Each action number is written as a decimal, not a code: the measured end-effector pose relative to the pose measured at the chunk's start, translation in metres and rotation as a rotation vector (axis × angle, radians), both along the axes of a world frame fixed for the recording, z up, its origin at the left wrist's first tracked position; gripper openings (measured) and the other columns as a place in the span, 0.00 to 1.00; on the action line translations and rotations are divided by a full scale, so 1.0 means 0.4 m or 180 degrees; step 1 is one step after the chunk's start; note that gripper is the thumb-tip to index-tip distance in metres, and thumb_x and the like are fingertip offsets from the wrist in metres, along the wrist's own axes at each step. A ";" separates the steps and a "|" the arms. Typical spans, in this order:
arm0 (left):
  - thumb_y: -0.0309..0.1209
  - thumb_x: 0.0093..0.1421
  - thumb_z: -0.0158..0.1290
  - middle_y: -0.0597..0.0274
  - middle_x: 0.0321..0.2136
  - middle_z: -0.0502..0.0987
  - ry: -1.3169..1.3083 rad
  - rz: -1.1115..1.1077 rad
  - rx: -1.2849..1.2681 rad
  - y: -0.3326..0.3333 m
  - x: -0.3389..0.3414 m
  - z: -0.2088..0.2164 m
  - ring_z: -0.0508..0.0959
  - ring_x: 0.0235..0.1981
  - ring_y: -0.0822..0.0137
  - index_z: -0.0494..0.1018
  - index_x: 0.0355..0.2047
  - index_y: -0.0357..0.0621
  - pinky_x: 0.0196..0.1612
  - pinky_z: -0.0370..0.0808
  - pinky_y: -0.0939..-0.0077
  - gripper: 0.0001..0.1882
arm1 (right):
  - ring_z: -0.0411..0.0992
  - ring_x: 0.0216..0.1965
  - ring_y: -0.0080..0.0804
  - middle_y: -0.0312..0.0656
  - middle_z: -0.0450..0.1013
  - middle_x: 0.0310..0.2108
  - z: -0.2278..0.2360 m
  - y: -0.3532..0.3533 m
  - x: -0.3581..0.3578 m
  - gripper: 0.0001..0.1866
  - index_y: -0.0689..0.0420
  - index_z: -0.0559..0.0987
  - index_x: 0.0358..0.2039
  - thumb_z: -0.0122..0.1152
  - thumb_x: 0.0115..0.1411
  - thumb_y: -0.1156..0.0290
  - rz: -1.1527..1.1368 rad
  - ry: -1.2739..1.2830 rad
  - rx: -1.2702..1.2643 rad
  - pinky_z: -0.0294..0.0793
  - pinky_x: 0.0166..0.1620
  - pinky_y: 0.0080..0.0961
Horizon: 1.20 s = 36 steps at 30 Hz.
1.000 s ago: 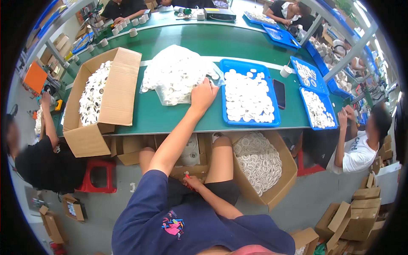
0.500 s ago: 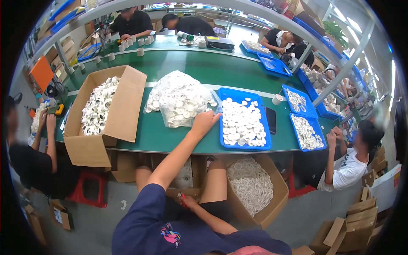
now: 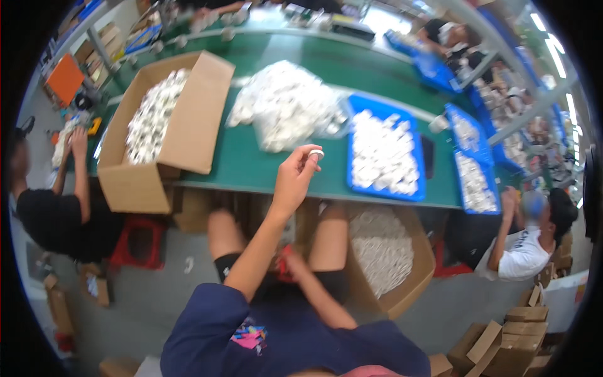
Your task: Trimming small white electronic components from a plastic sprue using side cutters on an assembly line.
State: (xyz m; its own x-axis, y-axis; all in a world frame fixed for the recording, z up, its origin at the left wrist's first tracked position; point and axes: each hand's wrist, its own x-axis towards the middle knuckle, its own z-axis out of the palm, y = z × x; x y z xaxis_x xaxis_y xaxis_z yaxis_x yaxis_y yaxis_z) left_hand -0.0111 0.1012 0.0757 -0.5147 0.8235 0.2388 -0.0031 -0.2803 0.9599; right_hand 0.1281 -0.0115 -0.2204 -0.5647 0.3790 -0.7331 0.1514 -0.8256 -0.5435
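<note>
My left hand (image 3: 298,176) is raised in front of the table's near edge, thumb and fingers pinching a small white round piece (image 3: 316,153). Beyond it lies a clear plastic bag (image 3: 286,103) heaped with white round pieces. Right of the hand is a blue tray (image 3: 352,154) holding a pile of white discs (image 3: 384,151). Down at my lap, my right hand (image 3: 295,267) is closed around a red-handled tool (image 3: 284,257); blur and my fingers hide what kind it is.
On the green table (image 3: 251,166), a cardboard box (image 3: 198,119) of white parts stands left. Smaller blue trays (image 3: 499,202) and a dark phone (image 3: 428,156) are right. An open carton (image 3: 418,276) of white rings sits below. Co-workers sit at both sides.
My left hand has come away from the blue tray's edge, and a white round piece now shows in its pinch. My right hand stays at my lap. The whole view has shifted.
</note>
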 end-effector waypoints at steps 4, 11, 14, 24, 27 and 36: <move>0.26 0.64 0.46 0.64 0.35 0.78 -0.0930 0.0279 -0.0403 -0.201 -0.007 -0.062 0.73 0.28 0.78 0.72 0.40 0.38 0.32 0.68 0.85 0.07 | 0.73 0.26 0.21 0.38 0.75 0.29 0.327 0.077 0.017 0.13 0.58 0.73 0.46 0.51 0.63 0.67 -0.0008 0.0329 0.0783 0.68 0.22 0.15; 0.25 0.62 0.40 0.66 0.30 0.74 -0.1721 0.0254 -0.0789 -0.310 -0.010 -0.195 0.70 0.29 0.77 0.70 0.30 0.42 0.34 0.67 0.83 0.08 | 0.72 0.32 0.26 0.41 0.74 0.33 0.502 0.080 0.000 0.19 0.63 0.75 0.50 0.56 0.58 0.71 0.0553 0.0137 0.2274 0.70 0.37 0.21; 0.26 0.62 0.40 0.67 0.28 0.71 -0.1832 0.0037 -0.0636 -0.324 0.003 -0.173 0.68 0.27 0.77 0.68 0.27 0.43 0.33 0.67 0.82 0.08 | 0.72 0.39 0.33 0.46 0.72 0.36 0.539 0.062 -0.003 0.22 0.64 0.73 0.51 0.58 0.54 0.73 0.0234 0.0147 0.2790 0.69 0.46 0.24; 0.27 0.64 0.39 0.67 0.27 0.69 -0.1624 -0.0117 -0.0592 -0.333 0.024 -0.155 0.67 0.28 0.77 0.67 0.27 0.43 0.34 0.66 0.81 0.10 | 0.72 0.37 0.39 0.48 0.71 0.35 0.572 0.062 0.017 0.23 0.61 0.74 0.51 0.58 0.52 0.74 0.0277 -0.0151 0.3593 0.70 0.43 0.28; 0.27 0.64 0.39 0.67 0.27 0.69 -0.1575 0.0002 -0.0720 -0.341 0.027 -0.152 0.67 0.27 0.77 0.67 0.27 0.42 0.33 0.66 0.82 0.10 | 0.72 0.37 0.39 0.48 0.71 0.35 0.570 0.060 0.017 0.23 0.61 0.74 0.51 0.58 0.52 0.74 0.0330 -0.0139 0.3666 0.70 0.43 0.28; 0.26 0.62 0.38 0.67 0.26 0.69 -0.1372 0.0034 -0.0910 -0.361 0.029 -0.165 0.68 0.25 0.77 0.68 0.27 0.41 0.30 0.65 0.83 0.10 | 0.72 0.37 0.40 0.48 0.71 0.35 0.569 0.049 0.020 0.23 0.63 0.74 0.50 0.57 0.51 0.75 0.0478 -0.0183 0.3667 0.70 0.44 0.28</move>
